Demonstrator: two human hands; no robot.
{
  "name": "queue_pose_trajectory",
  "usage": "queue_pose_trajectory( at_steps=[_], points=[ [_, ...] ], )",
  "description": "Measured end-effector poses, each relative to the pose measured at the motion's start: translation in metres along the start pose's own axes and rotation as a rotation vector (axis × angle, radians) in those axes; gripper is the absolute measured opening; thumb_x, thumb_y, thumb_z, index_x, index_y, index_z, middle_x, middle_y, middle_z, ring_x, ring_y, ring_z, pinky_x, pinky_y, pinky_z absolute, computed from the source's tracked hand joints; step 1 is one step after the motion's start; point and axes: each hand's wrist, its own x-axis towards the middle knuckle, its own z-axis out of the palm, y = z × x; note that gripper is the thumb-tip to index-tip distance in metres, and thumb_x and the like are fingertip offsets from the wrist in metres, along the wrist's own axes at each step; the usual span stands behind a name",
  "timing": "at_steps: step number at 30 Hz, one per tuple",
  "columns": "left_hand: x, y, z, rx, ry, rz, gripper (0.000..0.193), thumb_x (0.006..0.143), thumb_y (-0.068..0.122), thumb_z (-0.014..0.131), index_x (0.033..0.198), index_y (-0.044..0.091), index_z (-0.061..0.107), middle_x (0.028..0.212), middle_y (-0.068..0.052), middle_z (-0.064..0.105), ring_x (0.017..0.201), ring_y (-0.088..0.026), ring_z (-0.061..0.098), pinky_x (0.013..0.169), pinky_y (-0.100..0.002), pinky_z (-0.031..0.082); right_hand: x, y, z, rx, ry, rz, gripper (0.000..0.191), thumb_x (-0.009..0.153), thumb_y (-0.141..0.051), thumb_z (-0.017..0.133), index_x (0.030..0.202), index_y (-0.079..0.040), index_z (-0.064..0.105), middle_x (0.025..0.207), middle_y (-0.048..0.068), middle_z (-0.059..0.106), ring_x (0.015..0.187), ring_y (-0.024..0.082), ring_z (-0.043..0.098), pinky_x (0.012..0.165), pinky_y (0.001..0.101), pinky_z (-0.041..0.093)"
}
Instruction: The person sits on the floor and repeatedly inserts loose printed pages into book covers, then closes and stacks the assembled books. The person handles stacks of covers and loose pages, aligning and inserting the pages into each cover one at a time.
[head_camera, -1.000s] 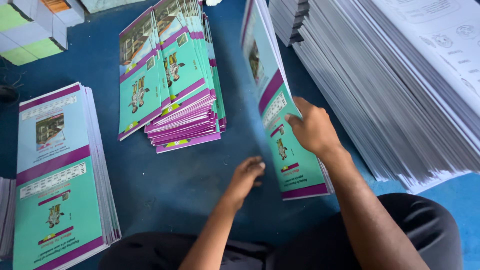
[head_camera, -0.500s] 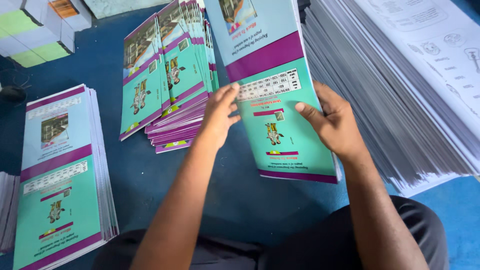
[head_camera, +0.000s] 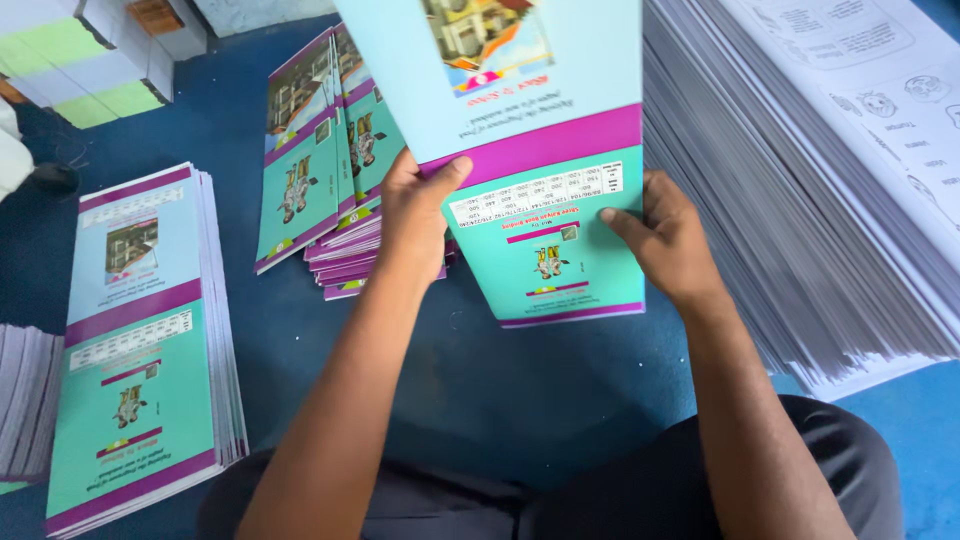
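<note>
Head cam: both hands grip one teal and purple cover (head_camera: 545, 150) held up over the blue floor (head_camera: 480, 390). Left hand (head_camera: 418, 215) pinches its left edge, right hand (head_camera: 668, 240) its right edge. Left of the cover sits a flat stack (head_camera: 135, 340), behind it a fanned pile (head_camera: 320, 170), right of it white printed sheets (head_camera: 830, 180).

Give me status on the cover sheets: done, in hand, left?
Done: a squared stack of covers lies at the left, and a fanned pile sits ahead. In hand: left hand and right hand hold one cover sheet flat. Left: tall stack of printed white sheets on the right, untouched.
</note>
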Motion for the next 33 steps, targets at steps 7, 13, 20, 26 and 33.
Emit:
queue_pose_trajectory(
  at_steps=[7,13,20,26,33],
  points=[
    [-0.041,-0.003,0.028,0.226,-0.036,0.200,0.022,0.098,0.005,0.072,0.119,0.000,0.067,0.110,-0.004,0.073,0.100,-0.009,0.067,0.090,-0.028,0.057,0.006,0.008,0.004,0.009,0.089,-0.155,0.041,0.098,0.005,0.065,0.131,0.000,0.039,0.126,0.012,0.059,0.122,0.017,0.060,0.105,0.0330,0.051],
    [-0.048,-0.005,0.027,0.209,-0.035,0.219,0.022,0.098,0.005,0.071,0.119,0.001,0.066,0.110,-0.003,0.072,0.100,-0.009,0.067,0.090,-0.028,0.056,0.005,0.009,0.004,0.025,0.066,-0.230,0.045,0.100,0.007,0.064,0.137,-0.001,0.039,0.131,0.013,0.057,0.127,0.018,0.055,0.111,0.0349,0.046],
    [-0.059,-0.034,0.004,0.342,-0.088,0.213,0.028,0.098,0.006,0.069,0.125,0.002,0.062,0.113,-0.006,0.070,0.104,-0.012,0.066,0.092,-0.031,0.055,0.004,0.011,0.013,0.029,0.043,-0.146,0.068,0.088,0.006,0.074,0.145,0.000,0.035,0.133,0.011,0.055,0.125,0.020,0.054,0.110,0.0376,0.045],
    [-0.066,-0.055,-0.002,0.344,-0.061,0.212,0.032,0.101,0.009,0.065,0.131,0.000,0.060,0.119,-0.009,0.071,0.110,-0.015,0.066,0.099,-0.032,0.053,0.009,0.007,0.010,0.061,0.044,-0.024,0.067,0.086,0.006,0.074,0.144,0.000,0.040,0.130,0.012,0.060,0.122,0.021,0.059,0.108,0.0377,0.049],
    [-0.068,-0.056,-0.003,0.336,-0.048,0.150,0.031,0.101,0.010,0.064,0.131,0.002,0.059,0.117,-0.008,0.071,0.108,-0.013,0.067,0.097,-0.032,0.055,0.008,0.005,0.014,0.175,0.020,0.021,0.051,0.091,0.001,0.073,0.137,0.001,0.051,0.126,0.012,0.068,0.119,0.021,0.065,0.105,0.0371,0.053]
  ],
)
